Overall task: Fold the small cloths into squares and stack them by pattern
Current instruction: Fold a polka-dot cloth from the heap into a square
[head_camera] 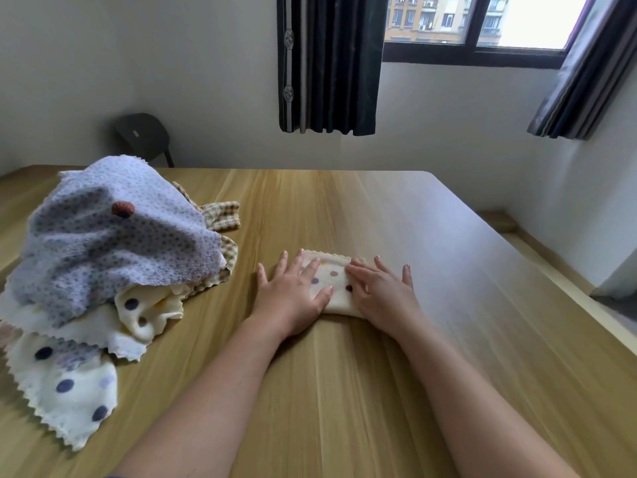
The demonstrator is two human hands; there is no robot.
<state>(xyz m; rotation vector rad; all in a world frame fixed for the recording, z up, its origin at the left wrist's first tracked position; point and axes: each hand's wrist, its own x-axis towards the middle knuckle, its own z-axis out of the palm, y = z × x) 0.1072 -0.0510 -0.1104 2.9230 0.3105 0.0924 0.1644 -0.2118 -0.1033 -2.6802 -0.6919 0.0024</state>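
Two hands over half-hidden cloth

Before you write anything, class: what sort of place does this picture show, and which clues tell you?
Probably a room in a flat: a wooden table, dark curtains at a window facing an apartment block, and a heap of small cloths for household folding.

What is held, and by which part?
Nothing is gripped. The left hand and right hand lie flat on the folded dotted cloth, one on each side, pressing it to the table.
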